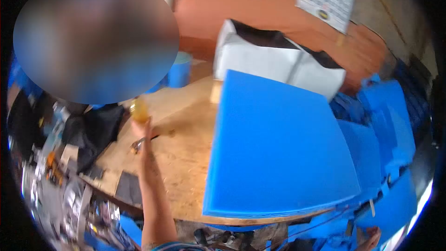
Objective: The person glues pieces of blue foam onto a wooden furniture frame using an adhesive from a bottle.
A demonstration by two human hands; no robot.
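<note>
Closest in: my right hand [370, 239] sits low at the right edge of view, part cut off and blurred; can't tell whether its fingers are spread or closed, or if it has anything in it; blue material lies just beside it. My left forearm comes up from the bottom, striped sleeve [179, 246] at its base, and reaches out over the wooden bench [186, 158]. Loose clutter [76, 197] lies below left, off the near edge. On the bench to the right of my arm, a big blue sheet [283, 144] lies flat, near edge running along the bench's near edge, left edge running away from me. More blue pieces [390, 125] to its right. Left of my forearm, a dark flat piece [129, 188]; by my wrist a small dark item [135, 147], too smeared to name. Further out, my left hand [141, 128] is closed around the lower end of a yellow container [139, 110], single fingers blurred. Container is over the left part of the bench; long axis runs roughly in line with my forearm, top end pointing away from me; can't tell if truly upright or tilted. Black cloth [97, 132] to its left. Beyond: blue tub [180, 70], a white block [260, 60] with black on top behind the blue sheet, then orange wall [232, 0] and hanging calendar [326, 0]. Upper left blurred out.
</note>
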